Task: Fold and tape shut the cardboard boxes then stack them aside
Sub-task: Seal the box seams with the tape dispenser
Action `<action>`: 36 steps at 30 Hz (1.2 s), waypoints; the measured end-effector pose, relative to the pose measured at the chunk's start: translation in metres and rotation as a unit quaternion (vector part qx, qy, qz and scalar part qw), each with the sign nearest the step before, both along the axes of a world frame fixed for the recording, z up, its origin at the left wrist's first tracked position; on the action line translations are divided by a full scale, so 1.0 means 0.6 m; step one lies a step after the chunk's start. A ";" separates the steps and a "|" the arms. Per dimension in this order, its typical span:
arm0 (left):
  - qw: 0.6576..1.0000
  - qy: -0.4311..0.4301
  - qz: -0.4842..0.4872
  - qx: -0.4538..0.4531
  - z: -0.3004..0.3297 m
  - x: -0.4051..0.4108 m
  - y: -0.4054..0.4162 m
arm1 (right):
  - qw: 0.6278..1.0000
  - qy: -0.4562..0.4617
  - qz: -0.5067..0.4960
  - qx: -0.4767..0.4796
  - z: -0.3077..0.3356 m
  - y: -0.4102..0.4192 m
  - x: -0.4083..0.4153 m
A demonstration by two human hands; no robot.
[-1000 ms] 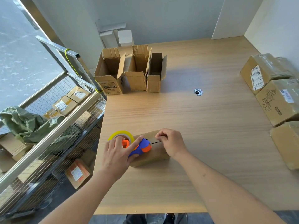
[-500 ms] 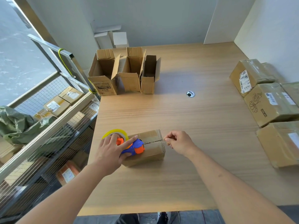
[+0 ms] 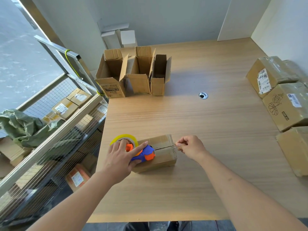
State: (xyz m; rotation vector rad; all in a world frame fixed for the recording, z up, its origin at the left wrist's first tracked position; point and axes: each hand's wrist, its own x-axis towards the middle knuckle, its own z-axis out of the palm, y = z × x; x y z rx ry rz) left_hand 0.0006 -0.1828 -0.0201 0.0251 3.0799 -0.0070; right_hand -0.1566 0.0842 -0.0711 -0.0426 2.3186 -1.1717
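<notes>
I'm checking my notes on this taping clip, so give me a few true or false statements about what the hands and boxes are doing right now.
1. The left hand grips the tape dispenser on the small box. True.
2. The right hand lies flat on the box top. False: it pinches the tape end just past the box's right edge.
3. Three open boxes stand at the table's far left. True.
4. The tape roll is red. False: it is yellow.
5. The taped boxes sit along the table's left edge. False: they are on the right.
</notes>
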 end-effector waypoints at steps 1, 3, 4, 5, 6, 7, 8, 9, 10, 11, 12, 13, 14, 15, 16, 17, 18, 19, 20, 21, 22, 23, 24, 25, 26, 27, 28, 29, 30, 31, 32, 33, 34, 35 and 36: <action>1.000 0.000 0.002 0.001 0.000 -0.001 0.000 | 1.000 -0.005 -0.005 -0.004 -0.002 -0.001 0.000; 1.000 0.000 0.003 0.008 -0.002 -0.001 0.000 | 1.000 -0.014 -0.016 -0.015 -0.004 -0.004 0.001; 1.000 0.000 0.003 0.011 -0.003 -0.001 0.000 | 0.999 -0.020 -0.023 -0.022 -0.007 -0.006 0.002; 1.000 0.000 0.003 0.010 -0.004 -0.001 0.000 | 0.999 -0.026 -0.033 -0.028 -0.011 -0.007 0.004; 1.000 0.000 0.004 0.009 -0.004 -0.001 -0.001 | 0.998 -0.034 -0.048 -0.037 -0.014 -0.008 0.006; 1.000 0.000 0.004 0.007 -0.005 -0.001 0.000 | 0.995 -0.047 -0.066 -0.052 -0.016 -0.009 0.009; 1.000 0.001 0.005 0.006 -0.006 -0.001 0.000 | 0.992 -0.059 -0.085 -0.070 -0.017 -0.009 0.012; 1.000 0.001 0.005 0.007 -0.006 -0.002 0.000 | 0.988 -0.071 -0.102 -0.087 -0.017 -0.010 0.015; 1.000 0.000 0.006 0.008 -0.007 -0.002 0.000 | 0.985 -0.081 -0.118 -0.101 -0.017 -0.011 0.018; 1.000 -0.001 0.005 0.009 -0.008 -0.002 0.000 | 0.982 -0.087 -0.129 -0.110 -0.017 -0.011 0.021; 1.000 -0.002 0.005 0.009 -0.009 -0.002 0.000 | 0.978 -0.095 -0.141 -0.121 -0.016 -0.012 0.025; 1.000 -0.002 0.005 0.008 -0.009 -0.002 0.000 | 0.973 -0.106 -0.157 -0.133 -0.015 -0.012 0.027; 1.000 -0.003 0.004 0.007 -0.009 -0.002 0.000 | 0.966 -0.122 -0.179 -0.143 -0.014 -0.012 0.030; 1.000 -0.004 0.004 0.006 -0.009 -0.002 0.000 | 0.959 -0.136 -0.199 -0.150 -0.014 -0.011 0.033; 1.000 -0.006 0.004 0.007 -0.008 -0.003 0.000 | 0.954 -0.141 -0.216 -0.155 -0.013 -0.012 0.037; 1.000 -0.009 0.004 0.008 -0.008 -0.003 0.001 | 0.950 -0.139 -0.229 -0.161 -0.014 -0.015 0.042; 1.000 -0.011 0.004 0.010 -0.007 -0.003 0.001 | 0.946 -0.128 -0.246 -0.165 -0.015 -0.020 0.049; 1.000 -0.011 0.004 0.012 -0.006 -0.003 0.001 | 0.945 -0.108 -0.263 -0.164 -0.017 -0.026 0.056; 1.000 -0.011 0.004 0.015 -0.006 -0.002 0.002 | 0.946 -0.078 -0.277 -0.149 -0.019 -0.033 0.062; 1.000 -0.011 0.005 0.017 -0.005 -0.002 0.001 | 0.953 -0.039 -0.277 -0.119 -0.025 -0.040 0.065; 1.000 -0.011 0.006 0.019 -0.004 -0.002 0.002 | 0.960 -0.008 -0.266 -0.084 -0.025 -0.045 0.068; 1.000 -0.012 0.007 0.021 -0.004 -0.002 0.002 | 0.967 0.012 -0.251 -0.048 -0.026 -0.049 0.070; 1.000 -0.014 0.007 0.022 -0.003 -0.002 0.002 | 0.970 0.017 -0.242 -0.028 -0.023 -0.052 0.070; 1.000 -0.017 0.007 0.023 -0.003 -0.002 0.002 | 0.969 0.013 -0.245 -0.020 -0.022 -0.054 0.069; 1.000 -0.019 0.007 0.023 -0.003 -0.002 0.002 | 0.967 0.003 -0.254 -0.020 -0.021 -0.055 0.067; 1.000 -0.019 0.006 0.023 -0.003 -0.002 0.002 | 0.965 -0.004 -0.263 -0.018 -0.022 -0.057 0.064; 1.000 -0.018 0.006 0.022 -0.003 -0.001 0.002 | 0.964 -0.005 -0.266 -0.017 -0.020 -0.060 0.063; 1.000 -0.017 0.006 0.022 -0.003 -0.001 0.002 | 0.964 -0.002 -0.266 -0.012 -0.020 -0.062 0.062; 1.000 -0.015 0.007 0.022 -0.004 -0.002 0.002 | 0.964 0.001 -0.265 -0.007 -0.021 -0.064 0.061; 1.000 -0.014 0.007 0.024 -0.004 -0.002 0.002 | 0.965 0.004 -0.264 0.002 -0.019 -0.065 0.061; 1.000 -0.014 0.007 0.025 -0.005 -0.002 0.002 | 0.966 0.011 -0.257 0.011 -0.018 -0.065 0.063; 1.000 -0.014 0.006 0.025 -0.006 -0.002 0.001 | 0.969 0.028 -0.243 0.027 -0.015 -0.065 0.064; 1.000 -0.014 0.005 0.025 -0.007 -0.001 0.001 | 0.972 0.059 -0.223 0.045 -0.011 -0.068 0.066; 1.000 -0.012 0.004 0.024 -0.007 -0.001 0.001 | 0.974 0.099 -0.197 0.056 -0.006 -0.072 0.069; 1.000 -0.010 0.003 0.022 -0.008 -0.001 0.001 | 0.976 0.136 -0.162 0.050 0.000 -0.078 0.072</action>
